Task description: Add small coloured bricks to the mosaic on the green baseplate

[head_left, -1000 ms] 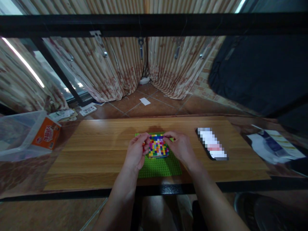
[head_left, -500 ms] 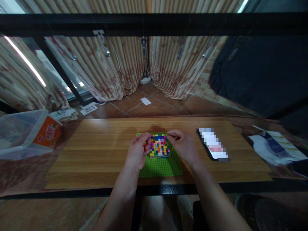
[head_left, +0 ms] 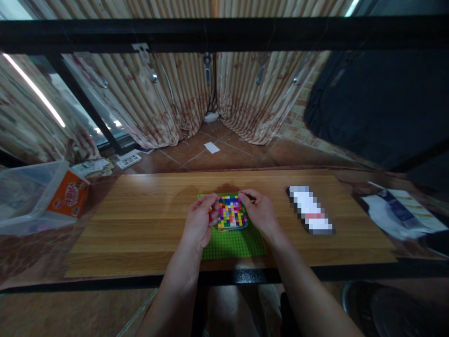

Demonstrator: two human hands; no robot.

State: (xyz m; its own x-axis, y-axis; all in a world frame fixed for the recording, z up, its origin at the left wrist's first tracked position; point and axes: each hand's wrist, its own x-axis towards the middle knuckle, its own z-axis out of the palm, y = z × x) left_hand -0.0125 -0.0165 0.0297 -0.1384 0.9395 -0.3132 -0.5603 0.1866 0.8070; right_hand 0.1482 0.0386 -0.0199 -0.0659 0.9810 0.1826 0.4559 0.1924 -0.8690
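Note:
A green studded baseplate (head_left: 234,244) lies on the wooden table (head_left: 140,220) in front of me. On its far half stands a block of many small coloured bricks (head_left: 230,214). My left hand (head_left: 199,221) rests against the block's left side with its fingers curled, something small and orange-red pinched at the fingertips. My right hand (head_left: 257,210) is at the block's upper right corner, thumb and fingers pinched at the top edge. What the right fingers hold is too small to make out.
A phone (head_left: 310,209) lies to the right of the baseplate. Papers (head_left: 400,213) sit at the far right. A clear plastic bin (head_left: 24,196) with an orange box (head_left: 68,194) stands at the left. A black bar (head_left: 224,35) crosses overhead; curtains hang behind.
My right hand drew a little to the right off the block's top edge, then came back to its upper right corner. The left hand stays at the left side.

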